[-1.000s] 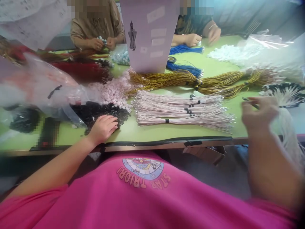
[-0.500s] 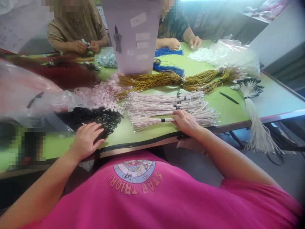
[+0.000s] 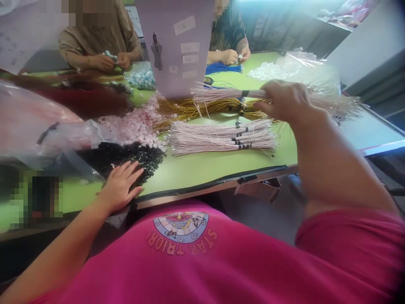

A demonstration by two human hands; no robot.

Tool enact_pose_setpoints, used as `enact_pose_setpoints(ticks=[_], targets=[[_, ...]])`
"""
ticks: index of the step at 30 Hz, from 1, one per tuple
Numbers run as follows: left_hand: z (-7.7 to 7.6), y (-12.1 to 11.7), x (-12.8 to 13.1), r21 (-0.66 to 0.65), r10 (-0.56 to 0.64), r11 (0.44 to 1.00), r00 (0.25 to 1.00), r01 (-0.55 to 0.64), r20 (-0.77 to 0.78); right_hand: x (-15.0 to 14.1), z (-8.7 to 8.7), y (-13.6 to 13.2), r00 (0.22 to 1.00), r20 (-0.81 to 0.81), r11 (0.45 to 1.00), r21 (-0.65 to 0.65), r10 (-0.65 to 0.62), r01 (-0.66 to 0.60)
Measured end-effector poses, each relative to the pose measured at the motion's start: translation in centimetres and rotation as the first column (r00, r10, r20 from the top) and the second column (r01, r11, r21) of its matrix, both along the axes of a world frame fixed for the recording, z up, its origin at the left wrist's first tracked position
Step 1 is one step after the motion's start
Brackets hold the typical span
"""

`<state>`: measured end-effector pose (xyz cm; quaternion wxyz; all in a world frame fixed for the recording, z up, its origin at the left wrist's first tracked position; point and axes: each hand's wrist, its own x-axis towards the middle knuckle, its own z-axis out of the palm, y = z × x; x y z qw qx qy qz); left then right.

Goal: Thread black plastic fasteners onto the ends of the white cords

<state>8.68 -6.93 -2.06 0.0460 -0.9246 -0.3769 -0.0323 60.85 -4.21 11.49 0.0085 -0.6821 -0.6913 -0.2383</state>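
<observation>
My right hand point(image 3: 286, 101) is closed around a bundle of white wires point(image 3: 221, 93) and holds it in the air above the table. A black band wraps that bundle to the left of my fingers, and two loose wires dangle from it. Below lie more white wire bundles point(image 3: 205, 137), bound with black bands. My left hand point(image 3: 122, 185) rests with fingers spread at the near edge of a pile of small black connector-like pieces point(image 3: 133, 158). Nothing shows in its grip.
Pink pieces point(image 3: 136, 122) are heaped behind the black ones, beside a clear plastic bag point(image 3: 38, 118). Yellow wires point(image 3: 202, 109) lie behind the white bundles. A tall pale purple panel point(image 3: 174, 50) stands mid-table. Two people work across the table, one near blue wires point(image 3: 223, 69).
My right hand has lifted the nearest white wire bundle off the table, up and to the right. My left hand has stayed almost in place on the black pile.
</observation>
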Motion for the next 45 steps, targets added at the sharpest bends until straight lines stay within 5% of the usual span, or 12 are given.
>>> enact_pose_setpoints(ticks=[4,9,13,17,22,26,29,34,39,43,45], targets=[[0.2,0.0,0.1,0.002,-0.021,1.0,1.0,0.021,-0.004,-2.0,-1.9,3.3,0.994,0.048,0.985,-0.15,0.096,-0.088],[2.4,1.0,1.7,0.023,-0.134,0.991,0.99,0.135,-0.031,-2.3,-3.6,4.2,0.982,0.124,0.98,-0.154,0.145,-0.126],[4.6,3.0,7.7,0.082,-0.296,0.952,0.955,0.296,-0.015,-1.8,-3.3,4.0,0.984,0.14,0.99,-0.097,0.112,-0.099],[5.2,5.1,17.0,0.076,-0.574,0.815,0.819,0.574,-0.025,-3.1,-2.8,3.3,0.975,0.177,0.985,-0.136,0.13,-0.107],[3.4,7.1,23.5,-0.064,-0.248,0.969,0.954,0.24,-0.167,-1.7,-2.6,2.4,0.958,0.256,0.987,-0.126,0.127,-0.097],[1.8,7.4,23.1,-0.123,-0.191,0.978,0.965,0.17,-0.181,1.6,-2.1,3.2,0.975,0.224,1.0,-0.031,0.008,-0.001],[1.6,7.2,22.5,-0.1,-0.193,0.979,0.968,0.179,-0.162,2.2,-2.1,5.6,0.982,0.182,0.998,-0.026,0.058,-0.054],[2.1,7.0,22.2,0.03,-0.231,0.971,0.966,0.236,-0.119,-0.9,-3.2,11.4,0.974,0.124,0.98,-0.068,0.192,-0.185],[1.8,7.4,22.0,0.101,-0.274,0.954,0.957,0.284,-0.095,-3.6,-6.2,16.2,0.984,-0.075,0.979,-0.114,0.164,-0.171],[1.4,7.6,22.2,0.097,-0.29,0.949,0.952,0.299,-0.093,-2.9,-7.8,16.3,0.972,-0.205,0.963,-0.215,0.116,-0.16],[1.3,7.6,22.3,0.101,-0.313,0.942,0.947,0.319,-0.075,-1.7,-7.2,14.6,0.948,-0.257,0.965,-0.133,0.188,-0.227]])
